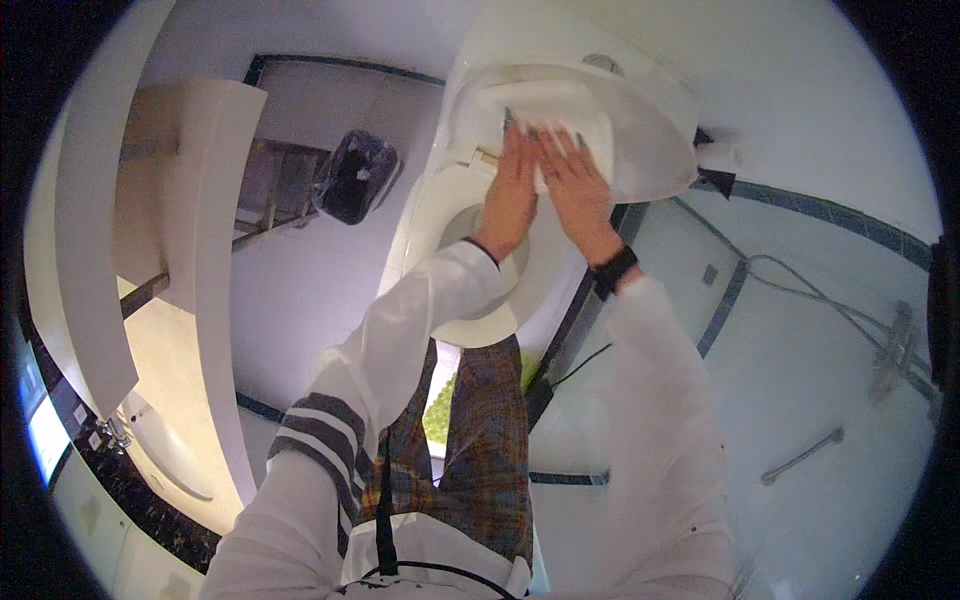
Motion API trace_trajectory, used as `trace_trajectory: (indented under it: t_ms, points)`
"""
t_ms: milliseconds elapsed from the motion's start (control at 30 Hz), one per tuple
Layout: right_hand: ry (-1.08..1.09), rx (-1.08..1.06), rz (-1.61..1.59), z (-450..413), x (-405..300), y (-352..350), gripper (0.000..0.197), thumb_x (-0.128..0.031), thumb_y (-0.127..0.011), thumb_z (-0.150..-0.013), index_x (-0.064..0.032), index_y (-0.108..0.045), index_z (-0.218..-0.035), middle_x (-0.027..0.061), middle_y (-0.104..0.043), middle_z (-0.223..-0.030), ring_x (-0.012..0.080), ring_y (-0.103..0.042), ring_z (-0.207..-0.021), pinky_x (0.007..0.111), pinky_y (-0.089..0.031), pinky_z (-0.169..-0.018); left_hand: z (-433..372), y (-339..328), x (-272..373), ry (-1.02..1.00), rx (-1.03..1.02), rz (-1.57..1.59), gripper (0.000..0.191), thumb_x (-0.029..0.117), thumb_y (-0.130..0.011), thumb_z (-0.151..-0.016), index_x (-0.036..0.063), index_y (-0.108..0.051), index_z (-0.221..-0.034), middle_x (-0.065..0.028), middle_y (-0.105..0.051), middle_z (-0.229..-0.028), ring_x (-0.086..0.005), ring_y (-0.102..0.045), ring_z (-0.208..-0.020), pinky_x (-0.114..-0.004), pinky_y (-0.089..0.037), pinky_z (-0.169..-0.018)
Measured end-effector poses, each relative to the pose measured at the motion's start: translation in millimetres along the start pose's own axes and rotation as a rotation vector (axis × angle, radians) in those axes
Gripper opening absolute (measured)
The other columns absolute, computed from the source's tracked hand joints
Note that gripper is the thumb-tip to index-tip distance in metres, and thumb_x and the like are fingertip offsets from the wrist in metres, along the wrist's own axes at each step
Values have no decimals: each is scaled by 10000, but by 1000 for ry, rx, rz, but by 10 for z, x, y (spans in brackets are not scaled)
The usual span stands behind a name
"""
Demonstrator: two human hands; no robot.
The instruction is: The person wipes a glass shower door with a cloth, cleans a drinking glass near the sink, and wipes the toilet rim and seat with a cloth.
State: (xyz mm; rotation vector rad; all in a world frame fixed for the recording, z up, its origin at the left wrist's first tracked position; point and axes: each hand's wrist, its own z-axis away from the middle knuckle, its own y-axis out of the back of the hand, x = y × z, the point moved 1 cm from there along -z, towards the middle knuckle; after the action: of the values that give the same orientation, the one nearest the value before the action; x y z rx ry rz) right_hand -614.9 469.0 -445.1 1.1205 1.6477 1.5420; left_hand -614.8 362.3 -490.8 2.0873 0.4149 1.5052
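Note:
Both of my hands lie side by side, palms down, on a white cloth or paper sheet (pixel 555 105) over the top of the toilet tank (pixel 652 142). My left hand (pixel 514 184) presses its near left part, fingers pointing away from me. On its near right part rests my right hand (pixel 574 176), fingers slightly apart, a black band on the wrist. Below the hands is the toilet seat (pixel 480 330), with the bowl partly hidden by my left forearm.
A black bin with a liner (pixel 356 176) stands on the floor at left. Further left are a cabinet (pixel 217 225) and a washbasin (pixel 165 457). At right are a toilet-paper roll (pixel 727 155), a shower hose (pixel 810 289) and a grab bar (pixel 802 456).

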Motion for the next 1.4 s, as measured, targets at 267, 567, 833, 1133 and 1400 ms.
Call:
trace_trajectory:
  t_ms: [267,567,833,1133,1400]
  points:
    - [-162,0,21,622,585,89,523,-35,-422,-749,-61,-332,-1264,55,-280,-1340,194,-272,-1236,356,-257,-1006,-216,-503,494,-299,-126,-290,492,68,-389,-776,-103,-275,-1222,-233,-236,-1308,-342,-228,-1229,-397,-212,-1016]
    - [-259,-103,-156,661,273,-1210,497,-90,-424,-767,-49,-337,-1255,84,-314,-1317,220,-311,-1212,339,-297,-978,28,-938,-531,-486,-341,-805,500,99,-405,-776,-69,-299,-1234,-181,-245,-1320,-298,-246,-1224,-378,-217,-1010]
    - [-223,201,-124,19,107,-567,465,-73,-443,-747,-68,-405,-1210,40,-333,-1308,195,-310,-1214,323,-327,-958,-285,-161,-385,-364,-140,-552,567,10,-415,-751,-57,-204,-1272,-234,-168,-1336,-361,-176,-1246,-418,-193,-1016]
    - [-363,88,160,912,352,-514,465,-57,-451,-732,-59,-420,-1195,56,-344,-1300,213,-341,-1189,318,-329,-956,-200,-646,224,-723,-128,-621,507,92,-424,-760,-56,-310,-1232,-196,-256,-1314,-319,-254,-1217,-365,-256,-986]
    - [-345,342,156,1391,335,-1547,498,2,-422,-736,-62,-380,-1227,50,-331,-1314,240,-360,-1178,301,-433,-835,171,-1441,-462,-906,-35,-841,475,121,-402,-787,-41,-329,-1227,-190,-290,-1301,-295,-274,-1216,-355,-268,-980]
